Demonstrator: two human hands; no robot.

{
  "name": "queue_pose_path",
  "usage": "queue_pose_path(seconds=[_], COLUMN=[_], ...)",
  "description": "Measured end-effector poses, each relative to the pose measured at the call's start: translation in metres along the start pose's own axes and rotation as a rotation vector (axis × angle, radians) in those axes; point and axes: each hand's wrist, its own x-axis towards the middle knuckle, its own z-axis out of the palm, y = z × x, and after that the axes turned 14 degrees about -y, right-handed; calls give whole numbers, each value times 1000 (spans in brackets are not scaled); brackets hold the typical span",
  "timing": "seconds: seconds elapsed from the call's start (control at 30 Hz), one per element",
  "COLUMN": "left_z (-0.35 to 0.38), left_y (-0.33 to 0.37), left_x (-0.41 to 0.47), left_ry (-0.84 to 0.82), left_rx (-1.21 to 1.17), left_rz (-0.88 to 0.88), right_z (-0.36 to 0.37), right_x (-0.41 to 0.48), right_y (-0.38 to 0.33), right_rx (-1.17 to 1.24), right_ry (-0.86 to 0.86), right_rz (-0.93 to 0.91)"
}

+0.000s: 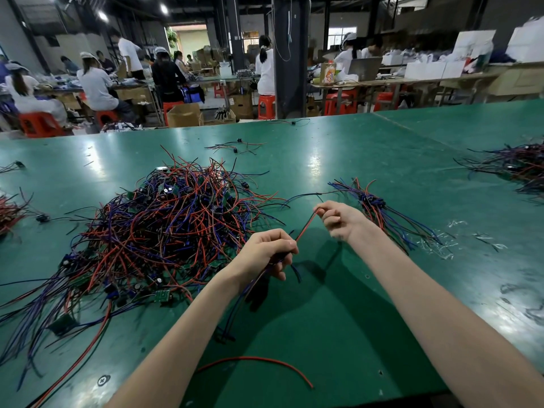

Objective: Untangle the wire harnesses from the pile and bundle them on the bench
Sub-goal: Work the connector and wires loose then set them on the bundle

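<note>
A big tangled pile of red, blue and black wire harnesses [164,228] with small green circuit boards lies on the green bench [338,313], left of centre. My left hand [269,251] grips one harness [306,228] above the bench; its blue and black leads hang down below the fist. My right hand [338,219] pinches the far end of that harness's red and black wires, stretched between both hands. A laid-out bundle of harnesses [379,207] rests just beyond my right hand.
One loose red wire [259,362] curves on the bench near me. Another wire pile [518,169] sits at the right edge, smaller clumps at the left edge [11,210] and far middle [238,145]. Clear plastic scraps [441,245] lie right. People work at benches behind.
</note>
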Motion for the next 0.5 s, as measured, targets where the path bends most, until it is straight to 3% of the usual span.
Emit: queue_pose_path(seconds=[0.1, 0.2, 0.27, 0.37, 0.5], left_z=[2, 3, 4, 4, 2], left_y=[3, 5, 6, 6, 5], left_x=[0, -1, -2, -3, -2], left_ry=[27, 35, 12, 34, 127], left_rx=[-46, -96, -92, -71, -52], left_rz=[-8, -16, -14, -7, -3], right_z=[5, 0, -7, -12, -7], right_x=[4, 4, 5, 6, 7], right_y=[7, 17, 22, 21, 14], right_rx=[-397, -1195, -1568, -1615, -1120], right_ry=[169, 330, 402, 430, 328], right_rz=[-268, -732, -1031, -1089, -683])
